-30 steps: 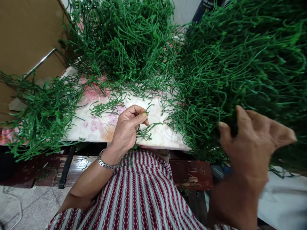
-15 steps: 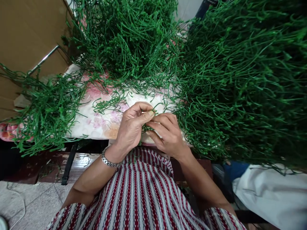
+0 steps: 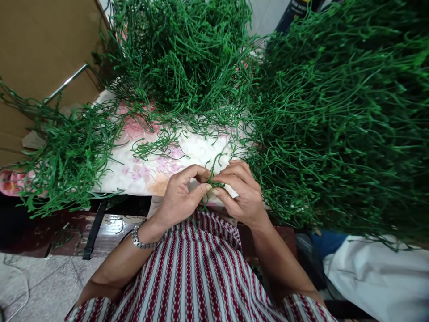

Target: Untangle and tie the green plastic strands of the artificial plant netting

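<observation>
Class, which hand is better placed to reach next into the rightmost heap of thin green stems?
Probably the right hand: it is nearer that green heap, while the left hand sits farther left.

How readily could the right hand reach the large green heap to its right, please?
Probably yes: nothing visible blocks the right hand from the large green heap, though its fingers pinch a green sprig.

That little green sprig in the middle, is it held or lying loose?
Held: the left hand and right hand pinch the green sprig between them.
</observation>
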Tool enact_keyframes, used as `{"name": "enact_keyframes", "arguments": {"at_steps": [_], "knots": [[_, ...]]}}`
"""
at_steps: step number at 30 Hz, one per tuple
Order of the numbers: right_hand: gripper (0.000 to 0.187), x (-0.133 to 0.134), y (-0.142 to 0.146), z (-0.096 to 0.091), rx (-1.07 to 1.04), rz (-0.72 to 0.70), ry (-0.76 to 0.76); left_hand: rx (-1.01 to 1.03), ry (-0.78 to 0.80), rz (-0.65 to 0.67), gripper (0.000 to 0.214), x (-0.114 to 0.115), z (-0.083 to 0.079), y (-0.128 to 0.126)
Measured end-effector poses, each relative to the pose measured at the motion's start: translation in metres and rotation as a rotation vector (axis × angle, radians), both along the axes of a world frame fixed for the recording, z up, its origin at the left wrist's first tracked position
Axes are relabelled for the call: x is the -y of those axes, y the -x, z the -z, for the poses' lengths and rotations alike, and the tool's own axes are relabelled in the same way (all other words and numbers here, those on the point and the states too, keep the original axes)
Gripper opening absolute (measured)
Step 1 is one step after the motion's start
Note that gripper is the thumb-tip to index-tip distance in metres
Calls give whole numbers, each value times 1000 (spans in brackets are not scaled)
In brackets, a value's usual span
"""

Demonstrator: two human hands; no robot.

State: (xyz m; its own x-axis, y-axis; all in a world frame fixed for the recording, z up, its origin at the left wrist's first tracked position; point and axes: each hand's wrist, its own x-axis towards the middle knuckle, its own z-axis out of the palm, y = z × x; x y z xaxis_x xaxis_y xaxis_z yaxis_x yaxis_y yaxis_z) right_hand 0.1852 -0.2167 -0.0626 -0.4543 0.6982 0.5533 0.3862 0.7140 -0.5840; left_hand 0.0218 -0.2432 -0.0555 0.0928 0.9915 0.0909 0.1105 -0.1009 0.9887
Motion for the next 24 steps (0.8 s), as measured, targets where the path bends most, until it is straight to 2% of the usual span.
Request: {"name": "enact_keyframes", "arguments": {"at_steps": [3,6,12,18,22,24], "knots": [[13,0,1,4,-10,-11,54,110,103,-8,6,2,2,-5],[11,1,2,6,-22,-36,102,145,104,-12,5,3,5,-7],[10,2,1,6,-23,-79,211,87,46,79,4,1,4,-2],[9,3,-1,7,5,-84,200,19,175,157,10,-2,-2,3],[10,5,0,8,19,-45,186,-79,240,209,10,-5,-1,4],[13,6,0,7,14,-25,217,-64,238,226,15,-6,1,3]]}}
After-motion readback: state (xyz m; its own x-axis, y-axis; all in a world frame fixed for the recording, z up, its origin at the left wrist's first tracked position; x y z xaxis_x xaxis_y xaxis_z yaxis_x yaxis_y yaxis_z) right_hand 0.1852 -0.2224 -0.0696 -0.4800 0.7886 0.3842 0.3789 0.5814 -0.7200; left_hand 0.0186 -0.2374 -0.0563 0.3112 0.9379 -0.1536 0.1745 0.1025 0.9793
